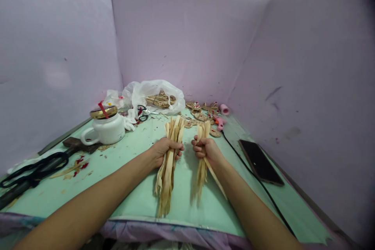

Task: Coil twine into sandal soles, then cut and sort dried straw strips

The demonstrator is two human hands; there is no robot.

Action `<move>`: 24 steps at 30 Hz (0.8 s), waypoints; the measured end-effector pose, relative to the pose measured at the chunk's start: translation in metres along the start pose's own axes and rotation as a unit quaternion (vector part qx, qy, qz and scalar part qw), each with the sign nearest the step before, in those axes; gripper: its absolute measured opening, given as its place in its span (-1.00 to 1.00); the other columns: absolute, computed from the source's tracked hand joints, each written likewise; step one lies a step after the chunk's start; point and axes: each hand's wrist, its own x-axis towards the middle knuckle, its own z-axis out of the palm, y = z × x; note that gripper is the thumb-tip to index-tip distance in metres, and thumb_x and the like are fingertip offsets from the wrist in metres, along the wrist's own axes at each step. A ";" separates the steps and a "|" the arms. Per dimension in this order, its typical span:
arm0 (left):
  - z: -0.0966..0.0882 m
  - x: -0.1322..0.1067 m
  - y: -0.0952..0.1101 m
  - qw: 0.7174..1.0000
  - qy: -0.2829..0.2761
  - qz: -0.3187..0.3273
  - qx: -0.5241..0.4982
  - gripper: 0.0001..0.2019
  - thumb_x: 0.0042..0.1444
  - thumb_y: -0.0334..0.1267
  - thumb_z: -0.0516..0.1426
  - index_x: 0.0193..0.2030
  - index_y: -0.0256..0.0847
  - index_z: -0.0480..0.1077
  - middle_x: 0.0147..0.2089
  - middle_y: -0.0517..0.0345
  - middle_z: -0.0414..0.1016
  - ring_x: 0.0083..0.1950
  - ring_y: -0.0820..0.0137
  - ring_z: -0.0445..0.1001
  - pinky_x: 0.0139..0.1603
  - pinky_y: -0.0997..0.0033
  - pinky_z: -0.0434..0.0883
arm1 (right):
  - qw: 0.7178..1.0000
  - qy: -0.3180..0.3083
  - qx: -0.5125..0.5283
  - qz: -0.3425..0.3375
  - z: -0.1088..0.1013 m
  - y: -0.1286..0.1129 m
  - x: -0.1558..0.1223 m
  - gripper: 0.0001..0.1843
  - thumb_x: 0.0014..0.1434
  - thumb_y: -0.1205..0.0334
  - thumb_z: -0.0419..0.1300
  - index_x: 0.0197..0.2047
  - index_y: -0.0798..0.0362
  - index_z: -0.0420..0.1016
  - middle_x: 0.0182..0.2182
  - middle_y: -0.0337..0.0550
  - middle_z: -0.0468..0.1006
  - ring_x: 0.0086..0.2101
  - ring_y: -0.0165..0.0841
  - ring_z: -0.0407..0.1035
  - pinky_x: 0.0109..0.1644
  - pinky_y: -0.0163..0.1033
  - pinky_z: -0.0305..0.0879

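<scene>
My left hand (164,151) is closed round a thick bundle of dried husk strips (167,181), pale straw in colour, held upright over the table. A thinner bunch of the same husk strips (202,175) is gripped in my right hand (208,149), with one strip slanting out along the wrist. The two bundles are apart, side by side above the green tabletop (137,193). The lower ends of the right bunch are slightly blurred.
At the left stand a white mug (109,129) with a gold lid and a hammer (79,145) beside black-handled shears (38,170). Behind lie scissors (143,113), a plastic bag (140,90) of husk and a pink glue gun (219,122). A phone (260,162) and black cable (254,175) are right.
</scene>
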 end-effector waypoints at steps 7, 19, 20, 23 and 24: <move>0.002 -0.001 -0.004 0.999 -0.045 0.029 -0.010 -0.85 -0.25 -0.59 0.12 -0.45 -0.41 0.39 -0.60 0.11 0.40 -0.62 0.50 0.35 -0.59 0.53 0.35 | 0.989 0.001 -0.103 -0.105 0.011 0.014 -0.007 -0.72 -0.28 0.27 0.31 -0.49 0.12 0.28 -0.80 -0.52 0.07 -0.77 -0.66 -0.15 -0.75 -0.51 -0.27; 0.006 -0.003 -0.009 0.995 -0.074 0.045 0.044 -0.71 -0.40 -0.57 0.15 -0.41 -0.37 0.41 -0.60 0.13 0.42 -0.58 0.43 0.40 -0.52 0.45 0.37 | 0.952 0.039 -0.231 -0.195 0.022 0.026 -0.006 -0.82 -0.23 0.22 0.27 -0.52 0.09 0.38 -0.73 -0.36 0.35 -0.74 -0.48 0.18 -0.70 -0.36 0.13; 0.006 -0.003 -0.009 0.994 -0.077 0.046 0.055 -0.72 -0.41 -0.57 0.16 -0.42 -0.37 0.41 -0.60 0.13 0.42 -0.57 0.43 0.40 -0.51 0.45 0.37 | 0.955 0.032 -0.231 -0.186 0.023 0.027 -0.006 -0.83 -0.22 0.22 0.27 -0.52 0.09 0.37 -0.73 -0.35 0.35 -0.74 -0.48 0.19 -0.71 -0.35 0.15; 0.005 -0.004 -0.010 0.992 -0.095 0.046 0.067 -0.74 -0.42 -0.55 0.19 -0.44 -0.37 0.42 -0.61 0.15 0.42 -0.57 0.46 0.39 -0.48 0.46 0.37 | 0.963 0.022 -0.211 -0.165 0.023 0.031 -0.004 -0.83 -0.23 0.25 0.28 -0.55 0.09 0.34 -0.75 -0.36 0.35 -0.78 -0.49 0.17 -0.74 -0.35 0.17; 0.004 -0.005 -0.009 0.991 -0.106 0.047 0.067 -0.75 -0.42 -0.54 0.21 -0.45 -0.37 0.42 -0.60 0.15 0.42 -0.57 0.47 0.38 -0.48 0.46 0.37 | 0.967 0.019 -0.199 -0.158 0.021 0.031 -0.003 -0.82 -0.23 0.26 0.28 -0.58 0.09 0.33 -0.77 -0.36 0.33 -0.79 -0.49 0.16 -0.75 -0.36 0.16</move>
